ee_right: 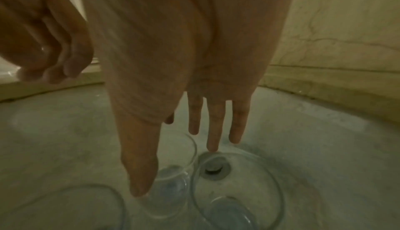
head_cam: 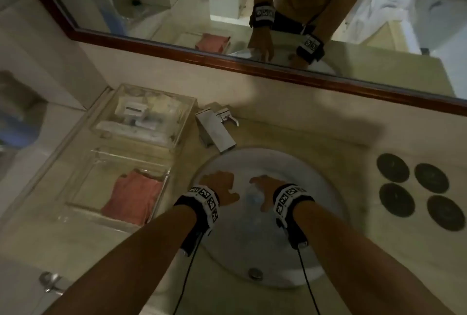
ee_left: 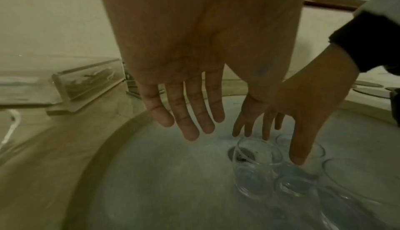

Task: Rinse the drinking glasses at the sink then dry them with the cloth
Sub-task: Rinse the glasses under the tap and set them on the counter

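Several clear drinking glasses [ee_left: 257, 170] [ee_right: 173, 182] stand upright in the round white sink [head_cam: 316, 226], close to its drain [ee_right: 214, 167]. They show only as a bluish blur [head_cam: 254, 197] in the head view. My left hand [head_cam: 217, 185] [ee_left: 184, 114] hovers over the basin's left part with fingers straight and holds nothing. My right hand [head_cam: 265, 188] [ee_right: 194, 131] hangs just above the glasses, fingers straight and spread, its thumb [ee_right: 140, 173] close to a glass rim. A pink cloth [head_cam: 134, 198] lies folded in a clear tray [head_cam: 75, 203] left of the sink.
A chrome tap [head_cam: 214, 130] stands behind the basin. A clear box of toiletries [head_cam: 144, 115] sits behind the cloth tray. Several dark round coasters [head_cam: 419, 190] lie on the counter to the right. A framed mirror [head_cam: 227, 56] runs along the wall.
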Available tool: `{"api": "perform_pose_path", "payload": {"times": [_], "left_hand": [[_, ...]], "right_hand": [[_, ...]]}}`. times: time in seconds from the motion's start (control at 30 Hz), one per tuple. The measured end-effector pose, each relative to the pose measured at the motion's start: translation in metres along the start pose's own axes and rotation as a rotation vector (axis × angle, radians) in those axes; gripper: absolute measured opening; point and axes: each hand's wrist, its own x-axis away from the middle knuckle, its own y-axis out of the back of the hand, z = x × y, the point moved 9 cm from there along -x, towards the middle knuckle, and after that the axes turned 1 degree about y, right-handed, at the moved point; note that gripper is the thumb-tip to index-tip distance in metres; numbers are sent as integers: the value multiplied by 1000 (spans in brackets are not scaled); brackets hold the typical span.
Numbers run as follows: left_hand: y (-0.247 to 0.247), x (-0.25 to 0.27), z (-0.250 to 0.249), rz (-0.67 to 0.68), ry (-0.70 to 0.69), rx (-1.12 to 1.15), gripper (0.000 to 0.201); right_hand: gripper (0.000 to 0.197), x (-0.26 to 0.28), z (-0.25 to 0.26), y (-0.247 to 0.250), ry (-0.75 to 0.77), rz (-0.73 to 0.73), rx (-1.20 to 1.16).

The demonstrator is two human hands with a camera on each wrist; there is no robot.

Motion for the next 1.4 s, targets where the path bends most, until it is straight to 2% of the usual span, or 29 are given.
{"api": "perform_pose_path", "payload": {"times": [0.2,0.23,0.33,0.37,0.53,0.73,0.93,1.03,1.17,1.3,1.4], "left_hand": [[-19,-10,21,-9,52,62,39],[-22,-10,25,-6,58,74,39],[-26,-13,33,-19,68,80,38],[-26,-14,34,-25,67,85,37],[-21,-17,37,-46,56,118,30],[4,-14,38,-134,33,91,34],[35,7,39,-170,-19,-31,33],[60,17,39,-245,-30,-79,25],[119,44,22,-495,-44,-210,23],[168,47,-4,-718,-207,-271,23],[180,24,-17,-709,-256,-497,35]], "right_hand": [[111,-8,12,-6,-24,-35,86],[107,-8,14,-7,-27,-22,78],[73,-8,11,-7,-65,3,6],[69,-9,8,-4,-82,-24,-21],[83,-6,19,5,-22,0,-35],[97,13,22,34,45,-150,-170],[96,35,34,59,117,-242,-223],[96,49,43,76,154,-310,-230],[95,64,47,90,166,-374,-269],[100,70,53,94,164,-330,-261],[101,69,54,96,149,-326,-273]]}}
